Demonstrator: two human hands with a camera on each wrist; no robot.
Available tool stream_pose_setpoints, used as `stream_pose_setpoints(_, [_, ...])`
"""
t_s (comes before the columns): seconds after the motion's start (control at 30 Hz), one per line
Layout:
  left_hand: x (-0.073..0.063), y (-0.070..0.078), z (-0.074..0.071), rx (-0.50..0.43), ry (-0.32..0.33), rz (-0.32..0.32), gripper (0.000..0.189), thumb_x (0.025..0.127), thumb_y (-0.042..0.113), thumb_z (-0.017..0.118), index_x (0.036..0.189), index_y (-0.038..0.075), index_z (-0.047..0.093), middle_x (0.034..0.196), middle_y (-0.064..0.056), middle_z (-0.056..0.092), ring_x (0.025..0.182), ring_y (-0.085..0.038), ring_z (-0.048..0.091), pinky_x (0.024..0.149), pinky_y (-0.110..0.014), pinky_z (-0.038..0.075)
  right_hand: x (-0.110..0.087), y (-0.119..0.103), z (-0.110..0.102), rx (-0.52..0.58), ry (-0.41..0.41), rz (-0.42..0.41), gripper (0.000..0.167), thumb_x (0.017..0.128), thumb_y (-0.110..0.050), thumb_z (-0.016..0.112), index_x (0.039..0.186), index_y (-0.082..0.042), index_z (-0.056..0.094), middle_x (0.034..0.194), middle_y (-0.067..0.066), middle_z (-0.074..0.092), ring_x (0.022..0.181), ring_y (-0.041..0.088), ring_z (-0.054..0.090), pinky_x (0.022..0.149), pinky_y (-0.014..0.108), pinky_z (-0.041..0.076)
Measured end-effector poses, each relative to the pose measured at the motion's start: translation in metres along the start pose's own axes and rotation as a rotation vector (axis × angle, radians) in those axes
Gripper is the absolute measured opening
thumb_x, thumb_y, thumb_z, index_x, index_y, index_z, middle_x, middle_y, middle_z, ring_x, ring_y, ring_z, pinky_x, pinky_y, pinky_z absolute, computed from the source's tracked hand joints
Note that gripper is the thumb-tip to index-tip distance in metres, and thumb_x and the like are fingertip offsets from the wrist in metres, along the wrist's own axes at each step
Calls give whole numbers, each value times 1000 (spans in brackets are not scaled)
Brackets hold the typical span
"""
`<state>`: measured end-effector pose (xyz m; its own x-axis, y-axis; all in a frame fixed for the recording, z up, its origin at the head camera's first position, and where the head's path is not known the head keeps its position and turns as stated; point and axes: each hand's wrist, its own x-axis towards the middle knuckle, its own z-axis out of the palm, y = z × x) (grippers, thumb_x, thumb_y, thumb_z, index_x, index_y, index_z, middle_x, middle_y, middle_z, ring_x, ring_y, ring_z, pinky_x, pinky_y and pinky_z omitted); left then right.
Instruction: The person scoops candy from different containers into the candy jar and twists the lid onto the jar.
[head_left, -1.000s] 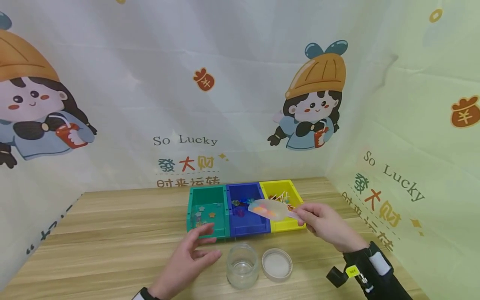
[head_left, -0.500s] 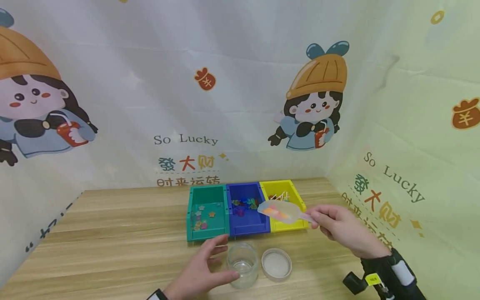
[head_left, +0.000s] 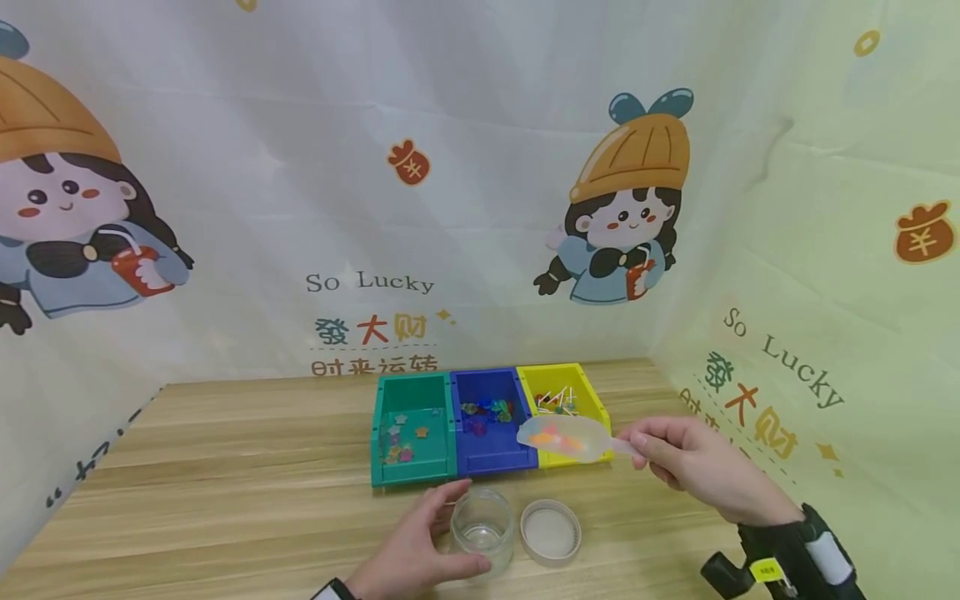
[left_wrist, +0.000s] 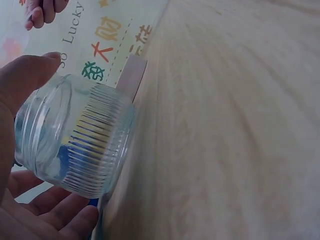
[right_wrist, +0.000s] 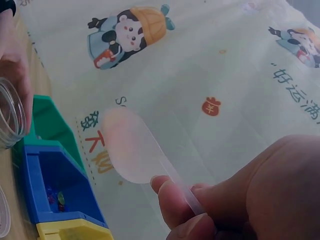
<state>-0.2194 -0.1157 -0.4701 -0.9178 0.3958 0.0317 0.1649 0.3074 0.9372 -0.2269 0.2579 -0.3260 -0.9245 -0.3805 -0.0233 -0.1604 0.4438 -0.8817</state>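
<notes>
My left hand [head_left: 416, 546] curves round a clear glass jar [head_left: 491, 521] that stands upright on the table without its lid. In the left wrist view the thumb lies along one side of the ribbed jar [left_wrist: 95, 140], the fingers along the other. My right hand [head_left: 697, 467] pinches the handle of a translucent plastic scoop [head_left: 594, 437]. Orange and pink pieces [head_left: 555, 437] lie in the scoop, too small to identify. It is held level, in front of the yellow bin [head_left: 592, 392] and right of the jar. The scoop [right_wrist: 132, 150] points away from the fingers in the right wrist view.
A round white lid [head_left: 551, 533] lies right of the jar. Behind stand a green bin [head_left: 412, 475] with small star shapes, a blue bin [head_left: 498, 458] with coloured translucent pieces and the yellow one with white-stemmed pieces. A printed cloth [head_left: 487, 208] hangs behind the table.
My left hand has moved right to the jar and now wraps it. The right hand has drawn the scoop right and slightly nearer, away from above the blue bin.
</notes>
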Motion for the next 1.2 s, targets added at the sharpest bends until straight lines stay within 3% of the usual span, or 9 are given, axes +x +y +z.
stream_pose_setpoints(0.13, [0,-2,2,29,5,38,92,87,28,96,161,2,48,157,-20,55,140,-39,61,118,-54,52,-1,0,2,-16,-51,-14,27,116,-20,55,111,2,70,74,2,49,59,16,38,52,27,31])
stream_pose_setpoints(0.23, [0,-2,3,40,10,42,87,88,29,95,158,1,52,153,-18,59,137,-36,63,116,-49,55,-1,-1,4,-21,-63,10,27,116,-22,56,113,0,71,75,2,51,59,15,39,52,26,31])
stream_pose_setpoints(0.43, [0,-2,2,9,-2,19,82,89,29,94,156,3,54,152,-18,61,139,-38,62,117,-58,53,-3,-7,6,-46,-95,24,29,116,-25,56,111,-1,71,76,3,51,59,15,38,52,25,30])
stream_pose_setpoints(0.67, [1,-2,1,-3,-6,-7,82,90,30,94,157,4,54,153,-19,61,140,-39,62,118,-61,51,-2,-16,7,-178,-133,-17,25,116,-24,56,112,-7,73,79,1,52,58,12,36,51,25,29])
stream_pose_setpoints(0.97, [0,-5,0,0,-21,-11,82,92,31,92,158,5,53,154,-20,59,141,-43,60,118,-63,50,7,-30,20,-322,-165,-8,21,113,-29,62,108,-14,76,91,2,66,76,17,50,60,26,35])
stream_pose_setpoints(1.2, [3,-6,0,-7,-19,-8,81,91,30,93,158,6,53,152,-16,59,141,-40,61,119,-62,50,12,-35,23,-321,-168,-4,19,113,-19,61,113,-8,76,93,1,70,78,20,53,60,26,38])
